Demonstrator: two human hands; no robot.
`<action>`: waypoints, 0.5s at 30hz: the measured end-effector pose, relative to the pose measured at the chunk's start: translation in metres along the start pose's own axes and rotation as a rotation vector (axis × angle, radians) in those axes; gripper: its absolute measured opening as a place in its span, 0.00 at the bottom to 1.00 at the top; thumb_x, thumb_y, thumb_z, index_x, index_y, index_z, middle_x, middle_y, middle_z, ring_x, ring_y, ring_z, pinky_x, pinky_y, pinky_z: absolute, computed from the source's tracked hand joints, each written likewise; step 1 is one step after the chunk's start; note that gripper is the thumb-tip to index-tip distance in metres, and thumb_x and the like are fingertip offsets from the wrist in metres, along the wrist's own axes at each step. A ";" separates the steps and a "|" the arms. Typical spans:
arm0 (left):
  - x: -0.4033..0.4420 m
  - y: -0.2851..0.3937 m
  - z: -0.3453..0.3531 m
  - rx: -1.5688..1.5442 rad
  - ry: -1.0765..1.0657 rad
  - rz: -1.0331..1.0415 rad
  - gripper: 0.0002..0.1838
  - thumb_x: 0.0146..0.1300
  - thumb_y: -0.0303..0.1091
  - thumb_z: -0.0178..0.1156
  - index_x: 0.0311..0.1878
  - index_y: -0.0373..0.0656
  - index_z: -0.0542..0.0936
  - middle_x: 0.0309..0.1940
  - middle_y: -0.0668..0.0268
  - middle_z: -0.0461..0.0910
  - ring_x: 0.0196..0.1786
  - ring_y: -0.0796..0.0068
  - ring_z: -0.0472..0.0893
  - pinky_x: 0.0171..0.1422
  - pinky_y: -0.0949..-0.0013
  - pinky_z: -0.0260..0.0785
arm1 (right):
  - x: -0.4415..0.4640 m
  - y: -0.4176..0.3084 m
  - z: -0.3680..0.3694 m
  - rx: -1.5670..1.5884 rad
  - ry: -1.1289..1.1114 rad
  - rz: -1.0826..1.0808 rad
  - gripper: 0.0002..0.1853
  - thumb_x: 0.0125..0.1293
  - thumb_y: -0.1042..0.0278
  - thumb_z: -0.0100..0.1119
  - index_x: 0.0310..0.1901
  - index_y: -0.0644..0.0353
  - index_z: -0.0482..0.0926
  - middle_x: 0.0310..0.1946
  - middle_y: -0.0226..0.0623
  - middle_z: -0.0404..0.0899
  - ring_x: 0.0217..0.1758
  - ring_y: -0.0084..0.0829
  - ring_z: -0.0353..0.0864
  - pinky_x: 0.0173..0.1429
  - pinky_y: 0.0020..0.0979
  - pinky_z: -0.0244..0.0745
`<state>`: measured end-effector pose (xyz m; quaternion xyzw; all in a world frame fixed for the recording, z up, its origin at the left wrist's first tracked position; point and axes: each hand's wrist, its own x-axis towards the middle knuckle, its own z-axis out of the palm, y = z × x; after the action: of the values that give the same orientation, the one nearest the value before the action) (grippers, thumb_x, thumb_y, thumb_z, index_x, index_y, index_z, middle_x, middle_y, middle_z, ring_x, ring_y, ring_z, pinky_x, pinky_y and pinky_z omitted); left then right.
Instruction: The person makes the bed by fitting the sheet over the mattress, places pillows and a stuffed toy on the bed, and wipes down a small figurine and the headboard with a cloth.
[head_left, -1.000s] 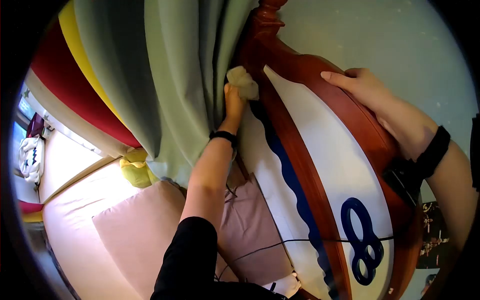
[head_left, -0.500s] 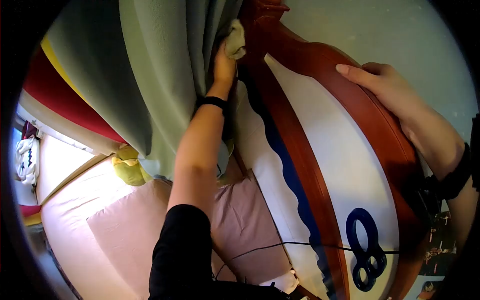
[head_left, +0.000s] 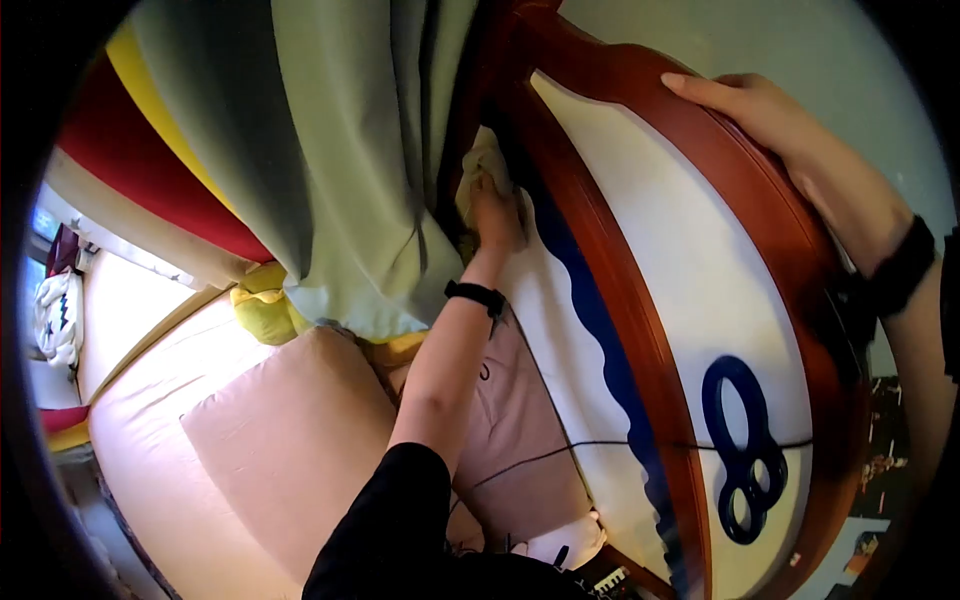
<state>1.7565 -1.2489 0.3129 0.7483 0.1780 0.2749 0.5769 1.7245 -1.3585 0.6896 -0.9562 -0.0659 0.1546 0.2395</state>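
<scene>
My left hand (head_left: 497, 212) is closed around a crumpled pale cloth (head_left: 484, 160), low against the white lower panel of a reddish-brown wooden headboard (head_left: 600, 230), beside the grey curtain (head_left: 350, 170). The fingertips are partly hidden by the cloth. At the upper right, my right hand (head_left: 745, 108) grips the headboard's curved top rail; its thumb lies on the front and the other fingers are mostly out of sight behind. A blue wavy trim (head_left: 590, 300) runs along the board. Blue ring-shaped decoration (head_left: 741, 450) sits on its white panel.
Pink cushions (head_left: 300, 430) lie on the bed (head_left: 140, 410) below. A yellow-green plush item (head_left: 265, 310) rests near the curtain's hem. One thin black cable (head_left: 600, 443) crosses the headboard. The wall (head_left: 830, 70) is behind it.
My left hand has moved down with the cloth, from the post beside the curtain to the lower panel. My right hand stays on the top rail. The view has shifted slightly.
</scene>
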 end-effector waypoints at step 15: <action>-0.117 0.012 -0.064 -0.092 -0.047 0.137 0.26 0.47 0.17 0.52 0.55 0.37 0.70 0.53 0.46 0.65 0.55 0.43 0.68 0.61 0.57 0.61 | -0.109 -0.014 -0.004 -0.182 0.362 -0.348 0.44 0.52 0.31 0.56 0.56 0.67 0.69 0.49 0.52 0.74 0.54 0.43 0.73 0.58 0.35 0.67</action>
<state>1.6245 -1.2714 0.3116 0.7376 0.0999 0.3041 0.5946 1.6225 -1.3697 0.7279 -0.9603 -0.1989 -0.0690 0.1831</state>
